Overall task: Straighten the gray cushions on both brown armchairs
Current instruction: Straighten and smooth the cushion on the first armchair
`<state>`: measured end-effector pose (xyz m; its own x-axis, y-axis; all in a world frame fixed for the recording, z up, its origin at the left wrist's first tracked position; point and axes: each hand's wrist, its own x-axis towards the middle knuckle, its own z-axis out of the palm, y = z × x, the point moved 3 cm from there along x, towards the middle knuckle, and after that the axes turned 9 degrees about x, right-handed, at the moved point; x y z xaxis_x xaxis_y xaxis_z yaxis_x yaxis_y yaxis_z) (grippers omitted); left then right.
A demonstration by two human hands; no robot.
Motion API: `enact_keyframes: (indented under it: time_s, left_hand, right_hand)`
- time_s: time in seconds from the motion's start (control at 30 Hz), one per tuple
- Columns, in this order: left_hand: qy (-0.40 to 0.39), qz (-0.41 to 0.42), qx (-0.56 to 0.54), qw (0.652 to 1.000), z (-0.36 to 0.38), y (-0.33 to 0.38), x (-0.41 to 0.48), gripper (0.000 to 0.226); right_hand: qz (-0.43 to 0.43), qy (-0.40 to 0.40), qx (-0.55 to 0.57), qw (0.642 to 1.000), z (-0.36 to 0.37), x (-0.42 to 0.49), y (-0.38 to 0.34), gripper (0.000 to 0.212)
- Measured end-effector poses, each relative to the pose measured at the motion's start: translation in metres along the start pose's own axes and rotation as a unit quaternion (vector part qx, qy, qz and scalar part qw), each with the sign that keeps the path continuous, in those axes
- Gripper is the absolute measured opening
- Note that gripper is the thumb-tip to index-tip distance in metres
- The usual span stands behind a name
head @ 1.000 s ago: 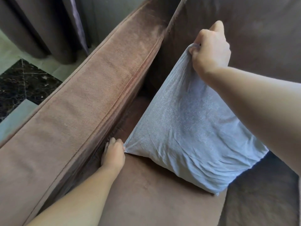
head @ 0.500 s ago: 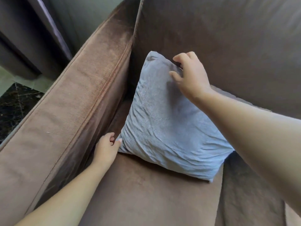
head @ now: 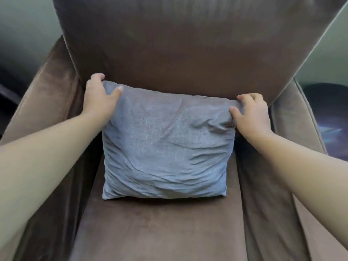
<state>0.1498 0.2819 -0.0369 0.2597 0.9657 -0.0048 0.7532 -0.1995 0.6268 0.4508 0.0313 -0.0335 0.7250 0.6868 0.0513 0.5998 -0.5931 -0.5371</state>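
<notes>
Cushion (head: 163, 147) now upright, centred; two hands (head: 99, 98) (head: 250, 113) grip corners; one armchair (head: 169, 44).

wall (head: 22, 25): pale green, both sides | dark furnishing (head: 323, 110): right, blurred | light: soft, even

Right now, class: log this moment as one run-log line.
left hand: grips cushion top-left corner | right hand: grips top-right corner | cushion: upright against armchair back

The brown velvet armchair (head: 169, 232) ran off every edge; both upper corners of the wrinkled gray square cushion (head: 165, 147) lay under hands.
</notes>
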Motion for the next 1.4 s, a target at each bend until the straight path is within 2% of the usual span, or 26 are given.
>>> enact_keyframes:
  time_s: [0.1,0.2,0.3,0.43,0.5,0.63,0.73,0.8,0.9,0.97,1.03,1.07,1.13,1.23,1.3,1.4]
  left_hand:
    - [-0.020,-0.043,0.009,0.999,-0.006,-0.007,0.015,0.058]
    - [-0.035,-0.085,-0.004,0.996,-0.005,-0.012,0.018,0.042]
    - [-0.038,-0.127,-0.065,0.989,-0.007,-0.017,0.021,0.030]
    - [-0.067,-0.132,-0.120,0.982,-0.019,-0.021,0.019,0.005]
    - [-0.061,-0.121,-0.122,0.983,-0.029,-0.024,0.019,0.019]
    - [-0.041,-0.106,-0.126,0.986,-0.044,-0.022,0.021,0.027]
    - [-0.044,-0.105,-0.114,0.987,-0.039,-0.016,0.020,0.027]
    - [-0.046,-0.123,-0.110,0.985,-0.033,-0.014,0.016,0.025]
    - [-0.009,-0.130,-0.113,0.985,-0.029,-0.010,0.005,0.019]
    - [0.035,-0.069,-0.011,0.997,-0.031,0.004,-0.010,0.012]
    - [0.046,0.049,0.107,0.992,-0.021,0.032,-0.029,0.026]
    - [0.036,0.111,0.133,0.984,-0.010,0.050,-0.039,0.029]
    - [-0.018,0.204,0.130,0.970,0.022,0.088,-0.059,0.030]
    - [-0.132,0.305,0.110,0.937,0.084,0.146,-0.088,0.036]
    - [-0.168,0.345,0.118,0.916,0.120,0.178,-0.102,0.039]
    - [-0.162,0.368,0.124,0.907,0.152,0.208,-0.113,0.041]
  right_hand:
    - [0.099,0.013,0.074,0.992,-0.009,0.006,0.028,0.052]
    - [0.194,0.008,0.172,0.966,-0.013,0.015,0.042,0.052]
    - [0.192,0.014,0.232,0.954,-0.008,0.020,0.043,0.013]
    - [0.190,0.084,0.280,0.937,-0.013,0.022,0.038,0.022]
    - [0.195,0.116,0.302,0.926,-0.021,0.023,0.040,0.023]
    - [0.170,0.160,0.268,0.935,-0.038,0.025,0.043,0.010]
    - [0.188,0.155,0.252,0.937,-0.038,0.027,0.044,0.015]
    - [0.218,0.128,0.296,0.921,-0.032,0.026,0.045,0.024]
    - [0.246,0.103,0.376,0.887,-0.024,0.017,0.044,0.020]
    - [0.249,0.094,0.410,0.872,-0.021,0.005,0.045,0.013]
    - [0.256,0.083,0.414,0.870,-0.011,-0.014,0.056,0.010]
    - [0.264,0.073,0.412,0.869,-0.003,-0.026,0.065,0.011]
    - [0.288,0.048,0.396,0.870,0.019,-0.053,0.089,0.012]
    - [0.324,0.021,0.353,0.877,0.057,-0.104,0.132,0.024]
    - [0.372,0.032,0.376,0.848,0.079,-0.141,0.154,0.028]
    - [0.451,0.041,0.430,0.781,0.106,-0.188,0.176,0.033]
